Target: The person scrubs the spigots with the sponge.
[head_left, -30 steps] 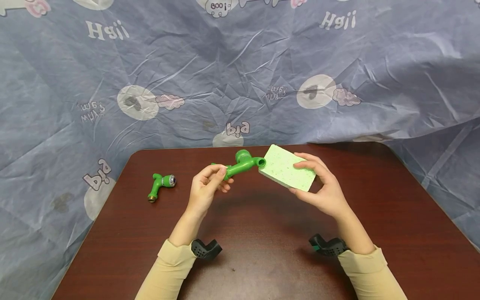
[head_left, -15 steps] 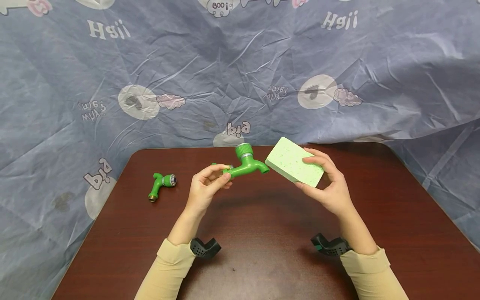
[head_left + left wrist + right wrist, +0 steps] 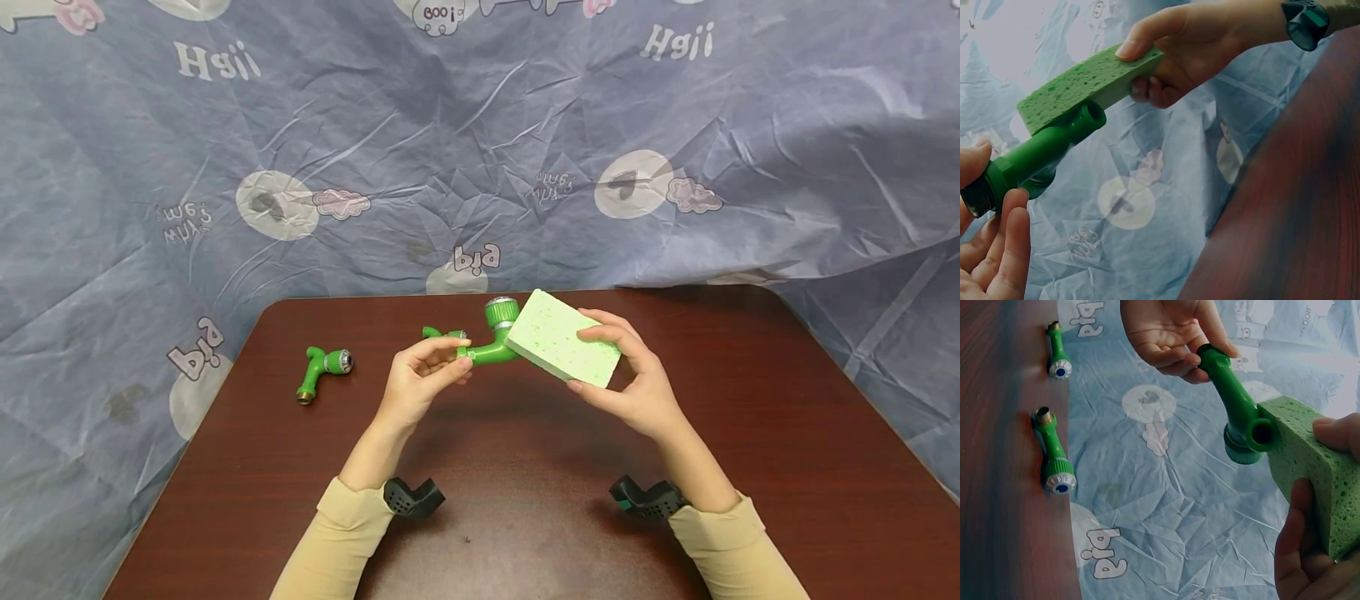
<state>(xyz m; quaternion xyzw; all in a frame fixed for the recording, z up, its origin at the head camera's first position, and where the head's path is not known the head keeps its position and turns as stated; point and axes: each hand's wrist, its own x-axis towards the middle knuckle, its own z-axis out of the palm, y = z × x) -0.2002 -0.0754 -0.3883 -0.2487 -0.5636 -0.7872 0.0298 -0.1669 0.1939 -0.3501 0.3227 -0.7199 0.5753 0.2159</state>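
My left hand point(image 3: 420, 375) pinches a green faucet point(image 3: 487, 353) by its threaded inlet end, holding it above the table with the ribbed knob upward in the head view. My right hand point(image 3: 633, 375) grips a light green sponge point(image 3: 566, 337) between thumb and fingers. The sponge lies against the faucet's side near the spout, hiding the spout in the head view. Both wrist views show the round spout opening; in the left wrist view the sponge point(image 3: 1085, 87) runs along the faucet body point(image 3: 1041, 150). In the right wrist view the sponge's corner meets the spout point(image 3: 1262, 433).
A second green faucet point(image 3: 318, 372) lies on the dark red-brown table point(image 3: 480, 467) at the left. Another one point(image 3: 431, 332) lies behind my left hand, partly hidden. A blue-grey printed cloth point(image 3: 450, 150) hangs behind the table.
The sponge moved right, away from the faucet, then came back left and down onto it. The held faucet turned, its knob rising upright. The faucets on the table stayed put.
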